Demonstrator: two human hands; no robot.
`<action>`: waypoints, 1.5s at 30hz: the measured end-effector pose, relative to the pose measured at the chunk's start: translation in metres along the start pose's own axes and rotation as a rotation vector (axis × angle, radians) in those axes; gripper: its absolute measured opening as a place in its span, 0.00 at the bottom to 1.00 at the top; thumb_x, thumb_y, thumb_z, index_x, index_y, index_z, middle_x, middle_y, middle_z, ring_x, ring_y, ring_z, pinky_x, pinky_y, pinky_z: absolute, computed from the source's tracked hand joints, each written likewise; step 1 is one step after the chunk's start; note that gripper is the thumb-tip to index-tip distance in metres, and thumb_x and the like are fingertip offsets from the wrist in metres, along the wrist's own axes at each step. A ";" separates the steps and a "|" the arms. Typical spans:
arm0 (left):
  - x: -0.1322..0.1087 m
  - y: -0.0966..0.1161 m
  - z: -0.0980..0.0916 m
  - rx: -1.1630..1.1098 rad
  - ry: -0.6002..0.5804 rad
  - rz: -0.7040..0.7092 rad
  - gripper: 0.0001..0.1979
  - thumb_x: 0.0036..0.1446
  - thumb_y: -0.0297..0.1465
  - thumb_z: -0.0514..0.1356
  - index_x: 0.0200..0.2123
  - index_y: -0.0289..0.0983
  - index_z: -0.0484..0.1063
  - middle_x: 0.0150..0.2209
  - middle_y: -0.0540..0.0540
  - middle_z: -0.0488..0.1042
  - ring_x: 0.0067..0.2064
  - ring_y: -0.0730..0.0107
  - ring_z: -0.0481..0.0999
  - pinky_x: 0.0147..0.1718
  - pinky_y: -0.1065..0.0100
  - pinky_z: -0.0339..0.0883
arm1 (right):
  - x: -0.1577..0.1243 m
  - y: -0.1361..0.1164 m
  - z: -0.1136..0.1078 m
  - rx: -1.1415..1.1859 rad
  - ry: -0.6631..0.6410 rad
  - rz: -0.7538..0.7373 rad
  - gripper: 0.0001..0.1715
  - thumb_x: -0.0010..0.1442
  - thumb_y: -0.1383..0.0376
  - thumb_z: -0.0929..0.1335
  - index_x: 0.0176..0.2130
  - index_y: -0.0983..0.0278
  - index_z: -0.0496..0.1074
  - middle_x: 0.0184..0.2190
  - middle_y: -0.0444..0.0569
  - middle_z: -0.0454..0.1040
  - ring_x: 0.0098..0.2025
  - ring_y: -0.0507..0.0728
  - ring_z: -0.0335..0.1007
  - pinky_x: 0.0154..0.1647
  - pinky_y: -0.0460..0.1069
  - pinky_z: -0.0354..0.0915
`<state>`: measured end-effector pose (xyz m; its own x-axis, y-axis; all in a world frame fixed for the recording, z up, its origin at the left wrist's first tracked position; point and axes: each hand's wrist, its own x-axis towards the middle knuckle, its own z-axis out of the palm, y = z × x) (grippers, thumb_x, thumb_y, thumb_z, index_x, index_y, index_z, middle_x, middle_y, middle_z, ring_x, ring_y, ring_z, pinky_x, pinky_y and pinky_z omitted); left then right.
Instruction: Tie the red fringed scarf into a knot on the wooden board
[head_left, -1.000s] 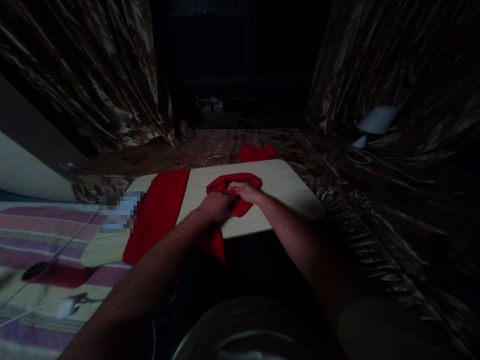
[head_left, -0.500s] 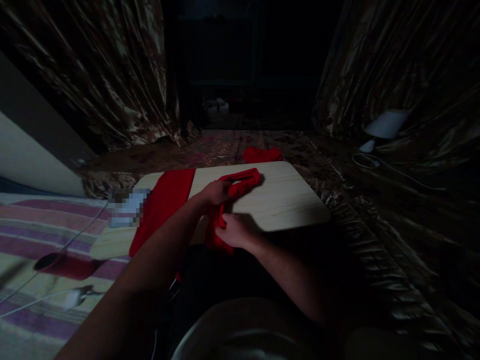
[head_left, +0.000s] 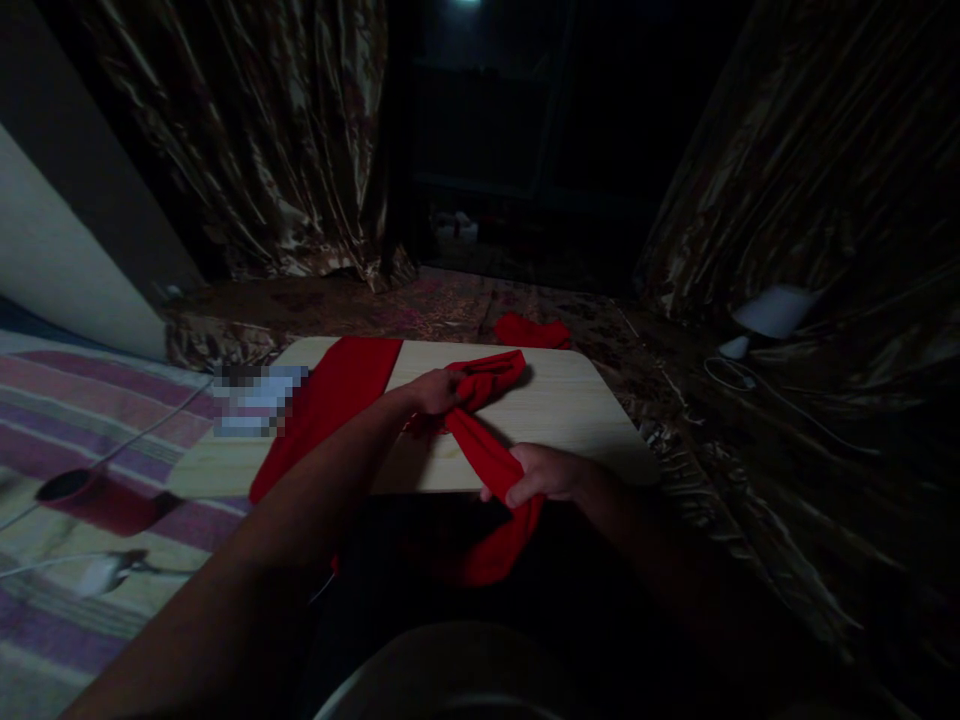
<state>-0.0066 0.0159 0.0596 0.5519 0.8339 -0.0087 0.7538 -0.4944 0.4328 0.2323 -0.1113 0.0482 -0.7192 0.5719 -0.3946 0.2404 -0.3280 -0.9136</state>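
Note:
A long strip of red cloth runs between my two hands over a light wooden board. My left hand is closed on it near the board's middle, where a folded loop of the cloth lies beyond the fingers. My right hand grips the strip at the board's near edge, thumb on top. Below that hand the cloth hangs in a curve over the dark lap. Another wide red cloth lies flat across the board's left part, partly behind my left forearm.
A red bunched cloth lies just past the far edge. At left, a blurred-out rectangle, a red cylinder and a white plug with cable rest near or on the striped bedding. A white lamp stands at right.
My right hand has moved right and slightly nearer, drawing the red strip out straight from my left hand. My left hand stays almost in place. The view has shifted slightly.

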 end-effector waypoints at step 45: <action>-0.080 0.034 0.080 0.180 0.266 0.144 0.33 0.62 0.52 0.57 0.68 0.50 0.64 0.71 0.38 0.58 0.68 0.41 0.60 0.64 0.35 0.49 | 0.070 0.026 -0.095 -1.119 1.113 -0.190 0.37 0.69 0.55 0.59 0.71 0.68 0.55 0.69 0.59 0.61 0.70 0.62 0.56 0.70 0.57 0.51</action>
<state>0.0031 -0.0866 0.0031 0.5628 0.7753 0.2865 0.7386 -0.6273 0.2467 0.2503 -0.0090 -0.0126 -0.0984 0.9437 0.3158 0.9051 0.2168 -0.3658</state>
